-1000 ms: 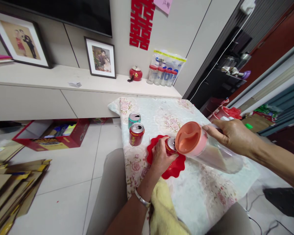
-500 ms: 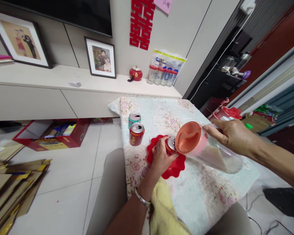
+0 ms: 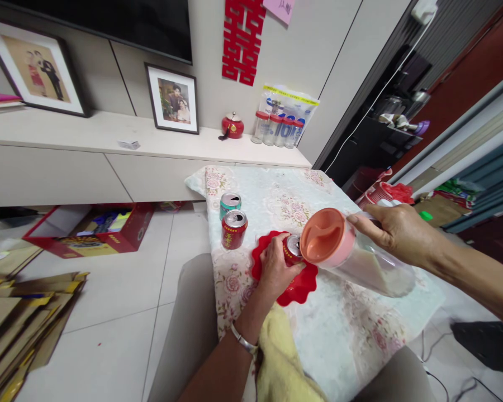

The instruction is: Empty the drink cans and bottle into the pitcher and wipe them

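My left hand is wrapped round a red drink can, which is open at the top and sits over a red scalloped plate. In my right hand is the handle of a clear plastic pitcher with an orange-pink lid. The pitcher lies tilted nearly on its side, its lid close beside the can's top. Whether liquid runs between them I cannot tell. To the left stand another opened red can and a teal can, both upright.
A floral cloth covers the table. A yellow towel hangs near my left forearm. Behind, a white cabinet holds framed photos, a red jar and several red-lidded glass jars. On the floor sit a red box and flattened cardboard.
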{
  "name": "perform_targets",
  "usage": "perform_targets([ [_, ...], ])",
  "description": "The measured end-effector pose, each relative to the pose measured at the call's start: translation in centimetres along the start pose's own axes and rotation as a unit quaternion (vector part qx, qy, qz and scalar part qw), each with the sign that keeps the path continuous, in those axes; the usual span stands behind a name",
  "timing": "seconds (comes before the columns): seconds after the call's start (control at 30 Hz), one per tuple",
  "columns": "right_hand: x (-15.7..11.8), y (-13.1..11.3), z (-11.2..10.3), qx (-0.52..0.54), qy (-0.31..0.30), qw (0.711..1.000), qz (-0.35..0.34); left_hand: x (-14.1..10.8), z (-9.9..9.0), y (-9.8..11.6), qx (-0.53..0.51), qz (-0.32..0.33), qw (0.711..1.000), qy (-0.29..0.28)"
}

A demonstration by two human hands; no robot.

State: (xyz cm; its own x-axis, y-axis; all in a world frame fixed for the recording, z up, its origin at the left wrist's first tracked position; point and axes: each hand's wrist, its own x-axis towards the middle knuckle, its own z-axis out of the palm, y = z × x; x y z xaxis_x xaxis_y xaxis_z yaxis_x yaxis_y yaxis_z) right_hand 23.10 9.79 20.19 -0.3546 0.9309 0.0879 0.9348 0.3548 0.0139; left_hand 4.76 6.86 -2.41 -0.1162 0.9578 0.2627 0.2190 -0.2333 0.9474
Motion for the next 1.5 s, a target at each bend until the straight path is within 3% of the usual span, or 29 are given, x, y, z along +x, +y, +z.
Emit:
perform_targets([
  [1.5, -0.27, 0.04, 0.08, 0.005, 0.007, 1.0, 0.006, -0.05, -0.1, 0.07, 0.006, 0.0, 1.0, -0.016],
])
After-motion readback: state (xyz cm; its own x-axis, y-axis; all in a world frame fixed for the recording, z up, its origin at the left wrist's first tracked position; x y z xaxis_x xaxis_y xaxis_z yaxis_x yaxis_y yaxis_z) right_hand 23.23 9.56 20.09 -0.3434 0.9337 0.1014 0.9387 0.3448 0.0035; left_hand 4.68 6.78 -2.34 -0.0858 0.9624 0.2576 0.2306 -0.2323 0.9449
